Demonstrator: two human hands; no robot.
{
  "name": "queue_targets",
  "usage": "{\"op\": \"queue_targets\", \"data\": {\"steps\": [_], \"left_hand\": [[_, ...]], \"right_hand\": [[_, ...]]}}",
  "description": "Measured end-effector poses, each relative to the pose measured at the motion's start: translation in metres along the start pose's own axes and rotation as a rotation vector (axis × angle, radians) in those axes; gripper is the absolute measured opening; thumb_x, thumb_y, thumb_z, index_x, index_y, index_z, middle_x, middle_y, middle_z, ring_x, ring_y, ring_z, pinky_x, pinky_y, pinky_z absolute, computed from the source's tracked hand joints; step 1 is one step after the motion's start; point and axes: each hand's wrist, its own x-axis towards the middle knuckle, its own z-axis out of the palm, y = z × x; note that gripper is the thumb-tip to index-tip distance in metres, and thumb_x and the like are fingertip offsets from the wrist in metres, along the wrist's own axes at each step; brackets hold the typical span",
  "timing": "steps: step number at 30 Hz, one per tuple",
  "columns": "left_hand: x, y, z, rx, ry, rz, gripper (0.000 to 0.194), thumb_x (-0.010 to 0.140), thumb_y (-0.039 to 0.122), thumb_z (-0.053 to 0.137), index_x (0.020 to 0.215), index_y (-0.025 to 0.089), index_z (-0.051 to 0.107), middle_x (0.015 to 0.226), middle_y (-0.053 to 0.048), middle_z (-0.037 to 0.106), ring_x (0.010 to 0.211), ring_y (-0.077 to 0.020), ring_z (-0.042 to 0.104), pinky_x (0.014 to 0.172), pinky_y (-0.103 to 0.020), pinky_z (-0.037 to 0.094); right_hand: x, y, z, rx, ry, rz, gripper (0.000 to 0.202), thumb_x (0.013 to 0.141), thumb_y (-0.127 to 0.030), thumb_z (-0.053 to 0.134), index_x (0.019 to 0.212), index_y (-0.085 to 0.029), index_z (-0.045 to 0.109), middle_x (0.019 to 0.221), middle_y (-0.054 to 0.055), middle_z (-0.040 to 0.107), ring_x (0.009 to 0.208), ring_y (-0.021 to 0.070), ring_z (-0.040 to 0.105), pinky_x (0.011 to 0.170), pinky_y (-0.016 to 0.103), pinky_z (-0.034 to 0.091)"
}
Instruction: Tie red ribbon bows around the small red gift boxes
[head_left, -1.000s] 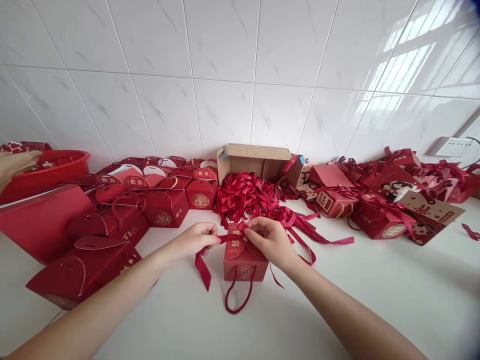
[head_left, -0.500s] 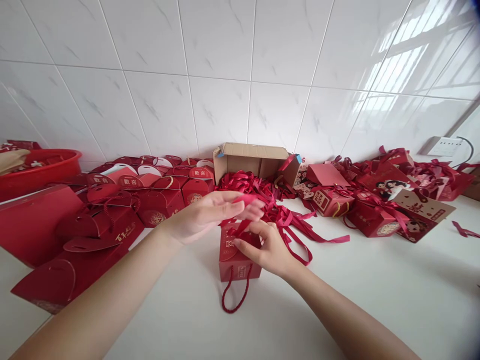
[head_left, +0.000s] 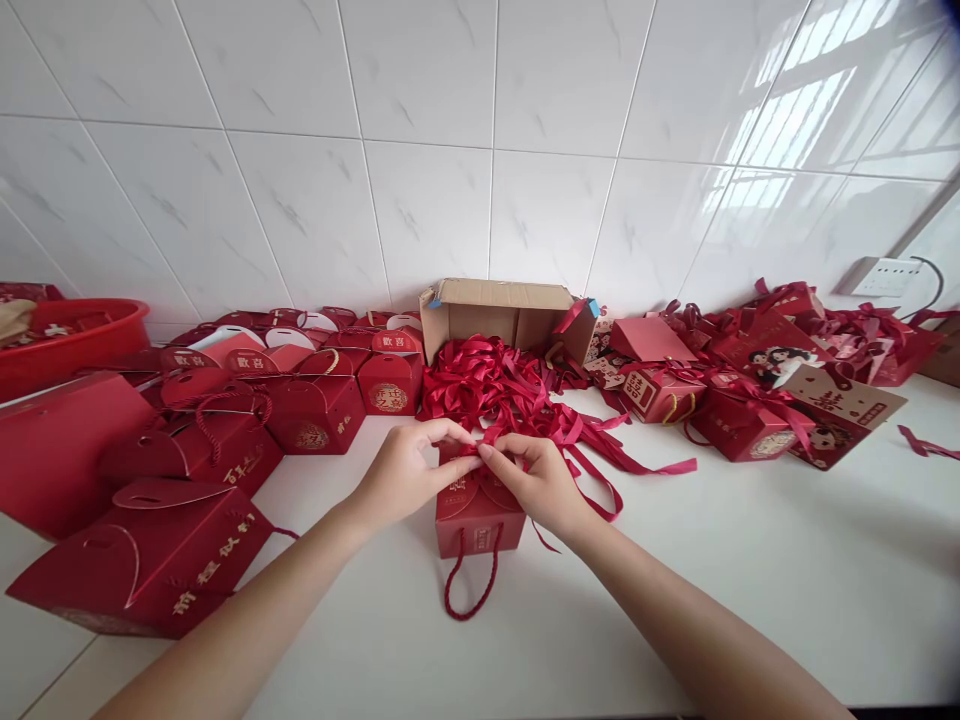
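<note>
Red satin ribbon (head_left: 480, 447) is pinched between the fingers of both hands right on top of a small red gift box (head_left: 480, 510). The left hand (head_left: 405, 475) has its fingers (head_left: 457, 467) closed narrow on the ribbon from one side, and the right hand (head_left: 536, 480) closes its fingers (head_left: 499, 455) on it from the other, so that the fingertips of the two hands nearly touch over the box lid. The box stands upright on the white counter (head_left: 750, 560) directly beneath the fingers, gold print on its front, with a red cord handle (head_left: 469, 585) looping down from it onto the counter toward the person. A loose ribbon tail (head_left: 544, 538) trails out below the right wrist.

Just beyond the fingers lies a tangled pile of ribbons (head_left: 502, 385), with long strands running out to the right of the right hand. Behind that pile an open cardboard box (head_left: 510, 315) rests against the white tiled wall (head_left: 420, 150). To the left of the left hand stand rows of finished red boxes (head_left: 315, 400), and nearer the person, beside the left forearm, a larger red box (head_left: 150, 555) lies tilted on the counter. Far left sits a red basin (head_left: 75, 345). To the right of the right hand, well apart, more red boxes and cards (head_left: 757, 405) lie tangled with ribbon, and a wall socket (head_left: 885, 275) shows at the far right.
</note>
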Motion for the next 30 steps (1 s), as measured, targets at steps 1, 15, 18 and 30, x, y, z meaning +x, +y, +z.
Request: {"op": "queue_targets", "data": {"steps": [1, 15, 18, 30], "left_hand": [[-0.001, -0.001, 0.002, -0.010, 0.025, -0.009, 0.019, 0.078, 0.038, 0.066, 0.085, 0.020, 0.067, 0.087, -0.003, 0.071, 0.085, -0.0210, 0.064, 0.081, -0.031, 0.049], [-0.007, -0.008, 0.009, -0.066, 0.071, 0.001, 0.010, 0.079, 0.027, 0.062, 0.074, 0.019, 0.059, 0.065, 0.002, 0.058, 0.058, -0.0119, 0.050, 0.055, -0.024, 0.041], [-0.008, -0.011, 0.013, -0.110, 0.110, -0.013, 0.013, 0.079, 0.029, 0.063, 0.073, 0.019, 0.058, 0.067, 0.001, 0.059, 0.057, -0.0118, 0.052, 0.054, -0.024, 0.043], [-0.005, -0.010, 0.017, -0.326, 0.074, -0.036, 0.009, 0.082, 0.027, 0.059, 0.083, 0.018, 0.056, 0.083, -0.003, 0.064, 0.079, -0.0160, 0.065, 0.070, -0.026, 0.051]], "right_hand": [[0.000, 0.001, 0.001, 0.005, 0.016, 0.013, 0.032, 0.085, -0.043, 0.055, 0.065, -0.019, 0.055, 0.060, -0.002, 0.049, 0.057, 0.0111, 0.042, 0.054, 0.024, 0.033], [-0.003, 0.003, -0.005, -0.252, 0.029, -0.190, 0.015, 0.084, -0.034, 0.061, 0.089, -0.022, 0.069, 0.084, 0.005, 0.070, 0.077, 0.0186, 0.061, 0.070, 0.030, 0.048], [-0.003, 0.006, -0.004, -0.305, 0.048, -0.191, 0.015, 0.081, -0.031, 0.066, 0.091, -0.021, 0.072, 0.091, 0.007, 0.066, 0.084, 0.0201, 0.061, 0.075, 0.033, 0.049], [-0.004, 0.004, -0.004, -0.032, -0.145, 0.057, 0.027, 0.088, -0.039, 0.056, 0.076, -0.020, 0.071, 0.139, 0.007, 0.048, 0.135, 0.0248, 0.035, 0.109, 0.041, 0.029]]}}
